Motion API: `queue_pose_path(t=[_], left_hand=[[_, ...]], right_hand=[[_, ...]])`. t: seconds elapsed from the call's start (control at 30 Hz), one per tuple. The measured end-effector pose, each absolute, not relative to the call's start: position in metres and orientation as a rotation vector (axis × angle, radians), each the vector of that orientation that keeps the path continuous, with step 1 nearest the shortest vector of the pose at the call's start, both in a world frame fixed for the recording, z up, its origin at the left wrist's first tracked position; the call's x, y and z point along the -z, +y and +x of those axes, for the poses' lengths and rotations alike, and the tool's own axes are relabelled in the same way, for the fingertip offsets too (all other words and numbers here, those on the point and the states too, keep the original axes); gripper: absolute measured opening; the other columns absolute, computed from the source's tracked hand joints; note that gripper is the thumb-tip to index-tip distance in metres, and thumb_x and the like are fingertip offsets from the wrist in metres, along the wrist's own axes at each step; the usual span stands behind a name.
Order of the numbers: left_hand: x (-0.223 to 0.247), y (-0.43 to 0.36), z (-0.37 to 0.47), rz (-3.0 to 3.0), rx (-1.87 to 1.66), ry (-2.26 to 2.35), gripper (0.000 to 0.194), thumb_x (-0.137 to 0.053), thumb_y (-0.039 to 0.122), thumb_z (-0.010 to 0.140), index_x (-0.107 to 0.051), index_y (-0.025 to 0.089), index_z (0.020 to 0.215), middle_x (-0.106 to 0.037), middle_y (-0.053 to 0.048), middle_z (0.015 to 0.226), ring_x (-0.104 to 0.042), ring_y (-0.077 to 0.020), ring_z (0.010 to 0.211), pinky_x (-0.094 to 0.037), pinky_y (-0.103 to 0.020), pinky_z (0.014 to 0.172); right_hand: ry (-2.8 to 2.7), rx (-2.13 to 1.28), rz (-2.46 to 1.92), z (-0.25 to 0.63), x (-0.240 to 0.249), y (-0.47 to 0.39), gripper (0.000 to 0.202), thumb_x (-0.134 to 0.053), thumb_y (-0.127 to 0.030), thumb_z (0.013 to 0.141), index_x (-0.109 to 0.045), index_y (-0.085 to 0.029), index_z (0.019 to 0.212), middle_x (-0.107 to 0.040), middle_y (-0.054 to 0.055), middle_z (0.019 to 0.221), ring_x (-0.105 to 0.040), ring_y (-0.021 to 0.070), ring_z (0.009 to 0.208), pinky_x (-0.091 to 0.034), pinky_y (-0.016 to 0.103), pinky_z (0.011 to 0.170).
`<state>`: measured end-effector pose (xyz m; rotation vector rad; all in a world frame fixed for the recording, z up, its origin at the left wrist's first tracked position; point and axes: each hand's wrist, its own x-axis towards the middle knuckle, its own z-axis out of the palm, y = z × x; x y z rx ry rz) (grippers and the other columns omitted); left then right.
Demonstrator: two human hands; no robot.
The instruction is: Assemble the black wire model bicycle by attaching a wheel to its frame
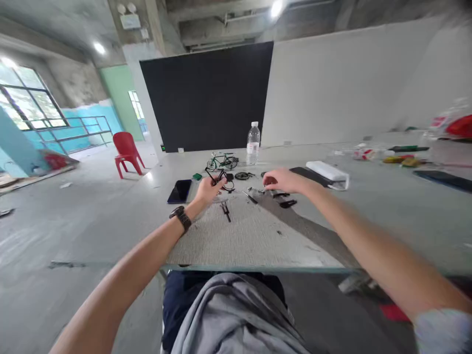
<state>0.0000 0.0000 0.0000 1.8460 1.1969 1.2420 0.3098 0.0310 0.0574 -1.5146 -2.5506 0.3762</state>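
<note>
My left hand (206,191), with a dark watch on its wrist, grips a small black model bicycle frame (221,174) above the table. My right hand (282,180) reaches down with curled fingers among small parts; what lies between its fingertips is hidden. A miniature wheel (242,175) lies between the hands. Nearer to me are a thin screwdriver-like tool (250,197) and a black fork-shaped part (225,212). Beside the right hand rests a black saddle-like piece (287,203). An assembled green model bicycle (222,160) stands behind the left hand.
A phone (179,191) lies left of my hand. A water bottle (253,143) stands upright at the back. On the right are a white case (327,172), another dark phone (444,180) and yellow items (401,161). A red chair (127,153) stands beyond the table.
</note>
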Motion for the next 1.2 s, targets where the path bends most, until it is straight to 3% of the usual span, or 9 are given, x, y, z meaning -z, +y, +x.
queue_pose_path(t=[0.17, 0.53, 0.83, 1.03, 1.2], left_hand=[[-0.007, -0.011, 0.006, 1.819, -1.159, 1.163, 0.037, -0.063, 0.051, 0.092, -0.071, 0.015, 0.094, -0.074, -0.01, 0.095, -0.07, -0.019, 0.082, -0.058, -0.029, 0.068], [-0.007, -0.018, 0.014, 1.903, -0.918, 0.904, 0.035, -0.066, 0.047, 0.091, -0.072, 0.013, 0.091, -0.071, -0.006, 0.079, -0.068, -0.0161, 0.072, -0.054, -0.027, 0.068], [-0.003, -0.012, 0.012, 1.939, -0.926, 0.993, 0.037, -0.067, 0.049, 0.089, -0.073, 0.013, 0.089, -0.07, -0.004, 0.073, -0.064, -0.0142, 0.064, -0.049, -0.025, 0.06], [-0.003, -0.012, 0.011, 1.954, -0.917, 1.024, 0.037, -0.067, 0.049, 0.088, -0.075, 0.014, 0.09, -0.069, -0.004, 0.069, -0.065, -0.0154, 0.064, -0.045, -0.025, 0.058], [-0.003, -0.013, 0.012, 1.919, -0.908, 0.991, 0.036, -0.067, 0.048, 0.089, -0.075, 0.013, 0.09, -0.073, -0.007, 0.078, -0.067, -0.0158, 0.067, -0.047, -0.025, 0.061]], right_hand=[[-2.413, -0.357, -1.342, 0.298, -0.059, 0.022, 0.028, -0.059, -0.043, 0.089, -0.066, -0.022, 0.107, -0.071, 0.013, 0.104, -0.067, 0.0261, 0.089, -0.049, 0.04, 0.073], [-2.411, -0.154, -0.835, 0.251, -0.043, -0.002, 0.026, -0.058, -0.039, 0.096, -0.07, -0.021, 0.109, -0.073, 0.008, 0.098, -0.064, 0.02, 0.076, -0.048, 0.035, 0.071], [-2.408, -0.087, -0.805, 0.25, -0.04, -0.002, 0.022, -0.057, -0.031, 0.096, -0.07, -0.02, 0.11, -0.071, 0.006, 0.088, -0.062, 0.0184, 0.073, -0.046, 0.033, 0.07], [-2.411, -0.084, -0.784, 0.249, -0.038, -0.003, 0.023, -0.056, -0.029, 0.096, -0.071, -0.021, 0.111, -0.072, 0.007, 0.094, -0.063, 0.0191, 0.075, -0.046, 0.033, 0.07], [-2.402, -0.078, -0.782, 0.248, -0.037, -0.002, 0.024, -0.055, -0.027, 0.095, -0.071, -0.021, 0.112, -0.071, 0.007, 0.092, -0.062, 0.0186, 0.073, -0.047, 0.033, 0.069]])
